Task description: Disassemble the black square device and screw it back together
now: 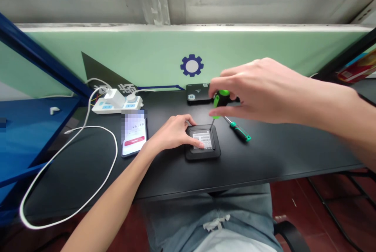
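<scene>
On the dark table lies a small black box-like device [217,142] with a white printed label facing up. My left hand [179,132] grips its left side, the thumb pressed on the label and the fingers at the far edge. A green and black screwdriver [217,105] is held by the handle in my right hand [243,91], thumb and fingers closed around it. Its shaft points down and its tip meets the device near the far right corner. Just right of the device rests a second screwdriver [240,131] with a green and black handle.
Behind the hands, a black box [197,94] stands by the green partition [141,56]. To the left are a lit phone [134,136], a white power strip [117,105] with plugs, and a looped white cable [115,154]. The table's front edge [235,186] is close to the lap.
</scene>
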`<state>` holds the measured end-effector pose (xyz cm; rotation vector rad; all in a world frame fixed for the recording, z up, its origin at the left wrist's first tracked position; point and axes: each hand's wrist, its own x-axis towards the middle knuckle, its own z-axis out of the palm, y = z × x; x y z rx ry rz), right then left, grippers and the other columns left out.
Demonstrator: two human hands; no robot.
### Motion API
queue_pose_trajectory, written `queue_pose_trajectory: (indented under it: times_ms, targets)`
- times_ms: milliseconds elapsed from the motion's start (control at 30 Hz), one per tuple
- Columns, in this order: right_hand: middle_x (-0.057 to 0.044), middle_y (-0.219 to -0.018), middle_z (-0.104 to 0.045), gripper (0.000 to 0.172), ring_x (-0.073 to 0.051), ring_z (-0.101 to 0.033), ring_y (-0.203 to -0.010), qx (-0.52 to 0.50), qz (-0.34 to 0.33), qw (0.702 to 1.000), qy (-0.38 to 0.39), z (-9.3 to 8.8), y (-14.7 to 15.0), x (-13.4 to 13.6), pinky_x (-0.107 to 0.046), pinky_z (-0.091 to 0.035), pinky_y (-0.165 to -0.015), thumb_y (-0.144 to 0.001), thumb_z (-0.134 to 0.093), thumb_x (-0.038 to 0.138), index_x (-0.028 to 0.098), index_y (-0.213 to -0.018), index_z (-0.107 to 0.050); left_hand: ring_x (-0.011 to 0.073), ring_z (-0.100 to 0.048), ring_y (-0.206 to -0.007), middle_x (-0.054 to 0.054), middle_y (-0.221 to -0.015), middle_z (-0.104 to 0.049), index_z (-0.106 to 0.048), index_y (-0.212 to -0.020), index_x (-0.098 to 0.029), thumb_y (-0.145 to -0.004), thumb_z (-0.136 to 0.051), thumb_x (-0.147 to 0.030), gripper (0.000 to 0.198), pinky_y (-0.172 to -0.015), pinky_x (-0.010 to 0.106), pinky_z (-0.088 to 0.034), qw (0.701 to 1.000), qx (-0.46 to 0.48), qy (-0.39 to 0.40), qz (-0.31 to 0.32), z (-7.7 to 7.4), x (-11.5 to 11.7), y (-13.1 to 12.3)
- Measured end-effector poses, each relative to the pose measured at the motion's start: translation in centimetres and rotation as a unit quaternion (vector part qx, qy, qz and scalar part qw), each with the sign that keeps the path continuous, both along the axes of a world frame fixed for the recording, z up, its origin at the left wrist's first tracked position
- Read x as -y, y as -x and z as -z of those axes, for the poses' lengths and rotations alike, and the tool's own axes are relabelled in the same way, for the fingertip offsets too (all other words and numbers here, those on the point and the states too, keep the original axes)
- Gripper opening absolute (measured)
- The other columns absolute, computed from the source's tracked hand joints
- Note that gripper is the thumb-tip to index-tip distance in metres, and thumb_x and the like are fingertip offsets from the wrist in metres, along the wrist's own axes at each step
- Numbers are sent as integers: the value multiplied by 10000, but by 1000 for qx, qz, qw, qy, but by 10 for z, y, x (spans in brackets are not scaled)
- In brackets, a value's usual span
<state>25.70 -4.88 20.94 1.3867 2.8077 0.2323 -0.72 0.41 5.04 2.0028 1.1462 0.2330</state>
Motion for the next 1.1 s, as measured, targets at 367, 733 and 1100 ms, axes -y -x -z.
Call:
queue_pose_trajectory:
  times_ms: [367, 733, 1100]
  targets:
    - [-91, -953, -761, 368, -237, -571, -733, -13, -3, 1000, 13, 0, -3, -3, -391, -326, -717, -1111, -680, 591, 233, -1167, -744, 219, -583, -723, -55, -737, -594, -766, -1079, -247, -551, -1076, -764, 802, -662, 321, -303, 1000, -1, -6, -5, -1, 1, -1]
    - [-45, -765, -697, 443, -230, -556, -653, -9, 40, 999, 24, 9, 5, -2, -381, -282, -665, -1143, -627, 642, 209, -1166, -712, 222, -577, -740, -60, -734, -578, -741, -1063, -247, -555, -1077, -782, 810, -676, 321, -290, 1000, -13, -7, 0, -1, 0, 0]
    - [38, -684, -650, 206, -150, -511, -596, -105, 34, 993, 30, -4, -7, 10, -319, -285, -623, -1000, -837, 415, 257, -1085, -735, 139, -385, -568, -112, -633, -431, -701, -1245, -195, -908, -881, -715, 645, -584, 268, -277, 941, 237, 80, -229, -6, 30, -1]
